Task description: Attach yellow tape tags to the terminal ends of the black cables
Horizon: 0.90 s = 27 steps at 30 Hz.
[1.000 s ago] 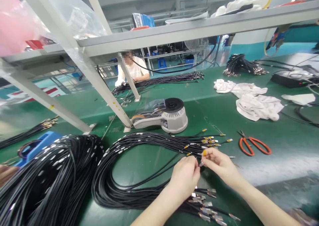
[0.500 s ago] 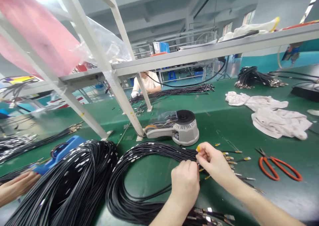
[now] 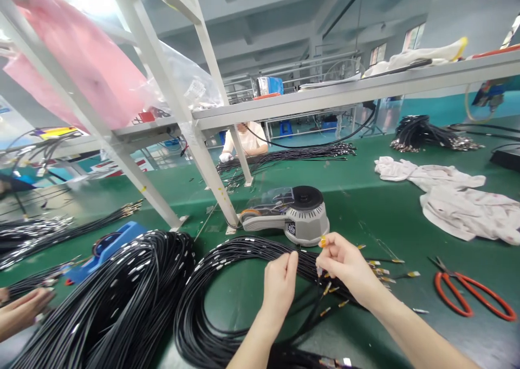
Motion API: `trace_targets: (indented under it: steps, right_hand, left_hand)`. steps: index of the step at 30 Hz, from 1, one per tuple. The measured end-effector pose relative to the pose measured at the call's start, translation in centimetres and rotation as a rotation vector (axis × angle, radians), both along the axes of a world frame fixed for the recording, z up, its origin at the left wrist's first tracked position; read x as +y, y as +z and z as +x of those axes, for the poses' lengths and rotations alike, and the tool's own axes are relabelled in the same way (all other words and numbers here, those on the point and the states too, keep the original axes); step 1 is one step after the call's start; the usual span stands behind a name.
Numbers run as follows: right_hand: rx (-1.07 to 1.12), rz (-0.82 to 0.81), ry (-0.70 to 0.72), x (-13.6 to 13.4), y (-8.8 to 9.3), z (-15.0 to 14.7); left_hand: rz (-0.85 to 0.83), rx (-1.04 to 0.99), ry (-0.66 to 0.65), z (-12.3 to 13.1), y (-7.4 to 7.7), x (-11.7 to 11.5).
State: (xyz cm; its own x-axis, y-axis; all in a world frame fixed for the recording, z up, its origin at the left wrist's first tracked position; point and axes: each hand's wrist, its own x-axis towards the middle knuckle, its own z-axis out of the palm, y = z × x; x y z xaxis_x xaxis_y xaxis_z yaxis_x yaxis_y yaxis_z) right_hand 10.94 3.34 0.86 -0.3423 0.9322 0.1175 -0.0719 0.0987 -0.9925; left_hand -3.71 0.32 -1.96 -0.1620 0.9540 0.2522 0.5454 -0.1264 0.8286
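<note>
Over the coil of black cables point(image 3: 244, 244), my left hand point(image 3: 278, 285) is closed with its thumb up; anything between its fingers is too small to make out. My right hand point(image 3: 345, 266) lies to its right, fingers pinched on a black cable's end, with a small yellow tip point(image 3: 323, 241) showing at the fingertips. Other cable ends with yellow and white tags point(image 3: 379, 271) spread out behind and right of that hand. Just beyond the coil stands a grey tape dispenser point(image 3: 306, 220). Red-handled scissors point(image 3: 467, 290) lie open at the right.
A thick bundle of black cables point(image 3: 122, 293) lies left, beside a blue tape holder point(image 3: 109, 250). Another person's hand point(image 3: 28, 309) is at the far left. White gloves point(image 3: 467, 206) rest at the right. A shelf frame point(image 3: 211, 168) stands behind; a person point(image 3: 252, 140) sits beyond.
My left hand has moved left, away from my right hand, and the two are now apart. The other person's hand at the left has come off the blue tape holder. The view has shifted slightly.
</note>
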Motion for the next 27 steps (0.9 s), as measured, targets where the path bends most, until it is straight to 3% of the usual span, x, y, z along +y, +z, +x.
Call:
trace_targets:
  steps: [4, 6, 9, 13, 20, 23, 27]
  right_hand:
    - [0.051, -0.028, 0.032, 0.9, -0.2, -0.8]
    - [0.05, -0.019, 0.056, 1.2, -0.5, -1.1]
    - [-0.011, 0.046, 0.052, 1.5, -0.7, -1.0]
    - [-0.213, 0.228, 0.067, 1.7, -0.3, -0.4]
    - [-0.372, 0.315, 0.249, 1.2, -0.6, -0.7]
    - [-0.361, 0.315, 0.242, 1.1, -1.1, -0.9]
    - [-0.176, 0.245, 0.141, 1.1, -1.8, -1.4]
  left_hand:
    - [-0.19, -0.659, -0.323, 0.8, -0.4, -0.9]
    - [-0.22, -0.893, -0.363, 1.4, -0.6, -1.1]
    - [-0.249, -1.065, -0.302, 1.7, -0.9, -0.9]
    - [-0.237, -1.079, -0.174, 1.3, -1.0, -0.8]
    - [-0.15, -0.797, -0.004, 0.8, -0.7, -0.9]
    - [-0.148, -0.708, -0.002, 0.6, -0.6, -1.0]
    - [-0.148, -0.683, -0.014, 0.4, -0.6, -1.0]
